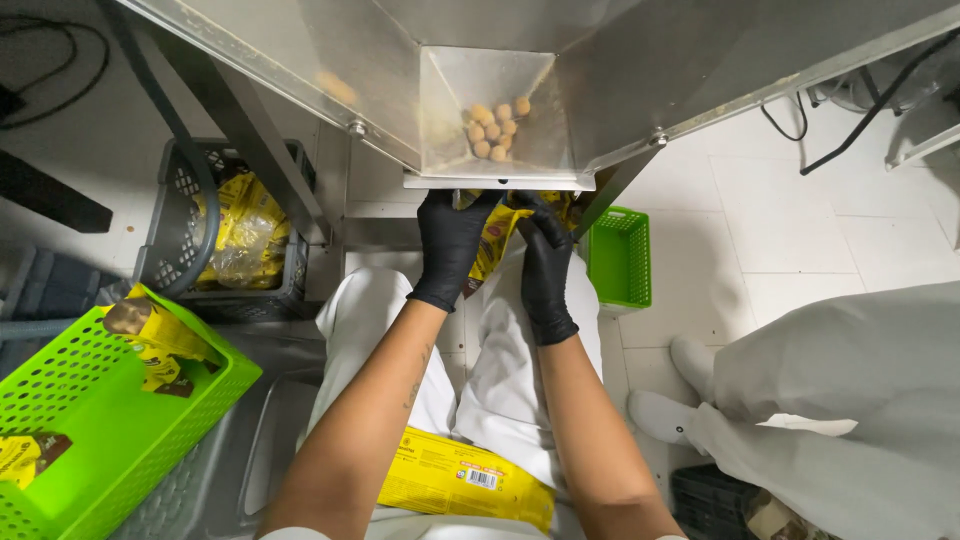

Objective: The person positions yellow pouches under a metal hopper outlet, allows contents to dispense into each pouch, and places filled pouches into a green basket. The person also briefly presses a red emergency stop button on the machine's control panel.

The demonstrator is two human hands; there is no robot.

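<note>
Fingers (452, 215) of the left hand (450, 245) and right hand (545, 270), both in black gloves, are closed on the mouth of a yellow pouch (497, 235), holding it directly under the outlet of the steel chute (490, 120) at 12 o'clock.

Step in hand, as judged: filling the pouch from the chute. Round tan pieces (497, 128) sit clustered at the chute's lower end, just above the outlet. The next move would call for a steady, spread pouch mouth kept square under the outlet so nothing spills onto the lap.

Containers:
- Grey crate (290, 280) at 10 o'clock holds crumpled yellow pouches.
- Large green basket (130, 440) at 8 o'clock holds a few yellow-and-brown pouches.
- Small green basket (620, 255) at 2 o'clock, on the tiled floor; contents cannot be told.
- A flat yellow pouch stack (465, 478) lies on the lap at 6 o'clock.

Another person in white clothing (850, 400) stands at 4 o'clock.
</note>
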